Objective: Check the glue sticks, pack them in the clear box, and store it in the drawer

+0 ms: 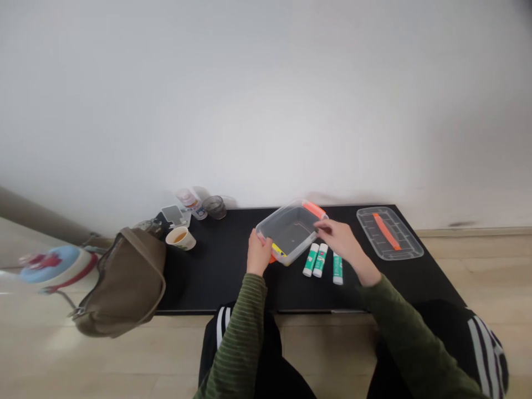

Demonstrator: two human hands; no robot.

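Observation:
A clear plastic box (291, 227) with orange clips sits tilted over the black table, its lid off. My left hand (258, 252) grips the box's near left edge, thumb over the rim beside a yellow label or item (278, 250). At the box's right corner is my right hand (338, 238), its fingers closed together at the rim; whether they pinch the rim is unclear. Three green-and-white glue sticks lie below the box: two side by side (320, 260), and one (338, 269) under my right wrist. The clear lid (389, 233) with an orange handle lies at the right.
On the black table (203, 282) at the left stand a paper cup (180, 238) of amber liquid, a dark glass (215, 207) and a white bottle (192, 204). A brown bag (124, 282) rests at the left end. The wall rises behind.

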